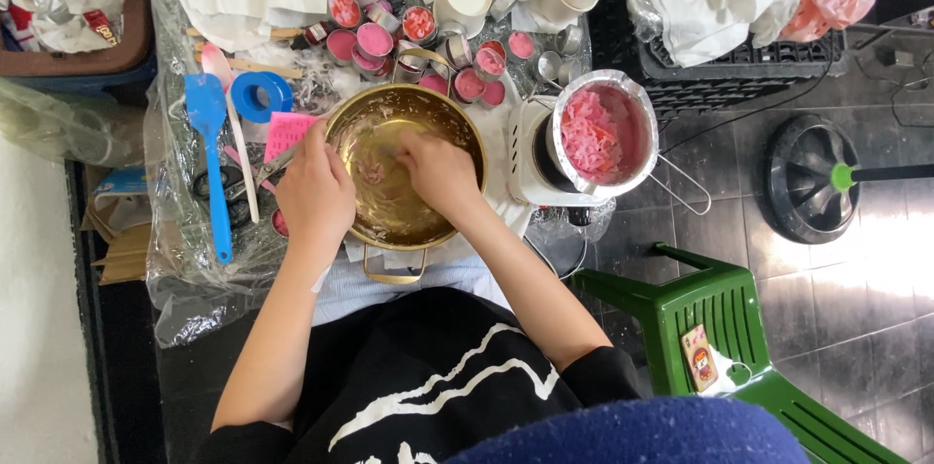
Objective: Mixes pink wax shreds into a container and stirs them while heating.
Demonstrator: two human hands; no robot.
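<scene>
Green plastic chair (pixel 725 328) stands on the dark tile floor at the right, well apart from the hands. Golden metal bowl (pixel 409 221) sits in the middle of the cluttered table. Left hand (pixel 313 194) grips its rim, fingers curled. Right hand (pixel 440 170) is inside it, fingers pressed together; what they pinch, I cannot tell. Blue spatula (pixel 210 153) lies left.

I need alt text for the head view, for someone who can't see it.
Seen from above, a person's right hand reaches into a gold pot while the left hand steadies its rim. Beside it a small pan of pink chunks sits on a white heater; small pink-filled tins, a blue spatula and a tape roll lie around.
</scene>
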